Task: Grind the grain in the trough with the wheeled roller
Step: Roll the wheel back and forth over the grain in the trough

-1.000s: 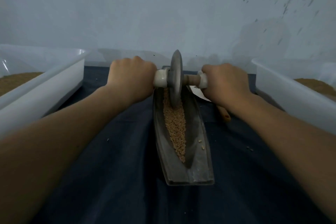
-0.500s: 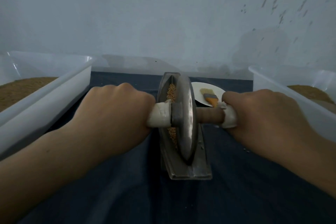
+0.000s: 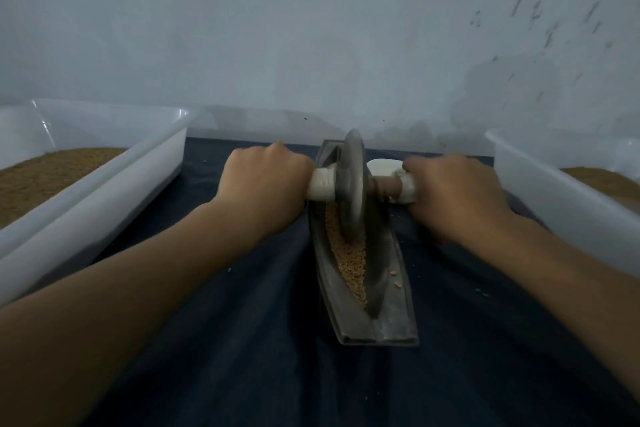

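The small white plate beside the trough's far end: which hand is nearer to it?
Right. The right hand grips the roller end beside the plate, partly covering it; the left hand grips the other end, across the wheel from the plate.

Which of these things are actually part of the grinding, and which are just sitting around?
In use: left hand and right hand, both gripping the wheeled roller; trough; grain.
Lying about: left bin; right bin; white dish; dark cloth.
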A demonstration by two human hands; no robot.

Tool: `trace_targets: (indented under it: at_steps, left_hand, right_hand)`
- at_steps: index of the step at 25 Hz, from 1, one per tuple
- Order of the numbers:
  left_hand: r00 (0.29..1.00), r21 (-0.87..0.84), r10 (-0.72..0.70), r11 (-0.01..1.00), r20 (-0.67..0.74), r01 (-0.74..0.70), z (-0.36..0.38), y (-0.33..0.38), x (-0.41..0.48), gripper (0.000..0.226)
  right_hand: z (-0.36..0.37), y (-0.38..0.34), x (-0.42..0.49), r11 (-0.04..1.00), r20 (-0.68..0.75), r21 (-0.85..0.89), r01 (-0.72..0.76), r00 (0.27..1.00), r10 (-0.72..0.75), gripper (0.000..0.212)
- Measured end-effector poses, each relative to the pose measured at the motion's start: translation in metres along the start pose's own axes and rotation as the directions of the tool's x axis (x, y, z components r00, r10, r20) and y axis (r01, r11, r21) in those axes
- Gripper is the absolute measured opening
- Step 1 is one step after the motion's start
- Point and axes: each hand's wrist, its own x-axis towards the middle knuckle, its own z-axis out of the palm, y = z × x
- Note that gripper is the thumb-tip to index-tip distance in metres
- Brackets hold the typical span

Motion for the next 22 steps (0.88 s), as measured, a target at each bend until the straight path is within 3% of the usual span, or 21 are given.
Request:
trace_targets:
  at_steps: [3,6,9,11,13,18,22]
  left_hand:
    - [0.985,0.041,0.145,0.989,-0.096,-0.142,-0.042,-0.004,-0.043,0.046]
    - [0.984,-0.038,0.148,0.988,-0.097,-0.152,-0.06,-0.013,-0.057,0.048]
    - [0.997,-0.02,0.072,0.997,-0.029,-0.073,-0.04,-0.007,-0.042,0.045]
    - [1.0,0.038,0.019,0.999,0.012,-0.02,-0.009,-0.002,-0.022,0.025]
    - [0.999,0.025,-0.041,0.999,0.006,0.041,0.01,0.002,0.011,0.007]
    - [0.999,0.04,0.013,0.999,0.032,-0.015,0.005,0.001,0.027,0.003]
    - [0.995,0.017,0.076,0.997,0.06,-0.077,-0.03,-0.005,-0.031,0.034]
  right_hand:
    - [-0.037,0.003,-0.052,0.986,-0.07,0.093,0.136,0.989,-0.13,0.025]
    - [-0.058,0.005,-0.066,0.971,-0.115,0.123,0.202,0.975,-0.189,0.028]
    - [-0.038,-0.001,-0.047,0.993,-0.109,0.008,0.114,0.988,-0.113,0.025]
    - [-0.012,-0.004,-0.017,0.999,-0.073,-0.039,0.026,0.997,-0.029,0.021]
    - [0.008,-0.005,0.015,0.999,-0.019,0.005,-0.036,0.999,0.037,0.019]
    - [0.016,0.0,0.021,0.994,0.025,0.093,-0.054,0.998,0.052,0.017]
    - [-0.024,0.006,-0.039,0.996,-0.041,0.033,0.078,0.996,-0.077,0.025]
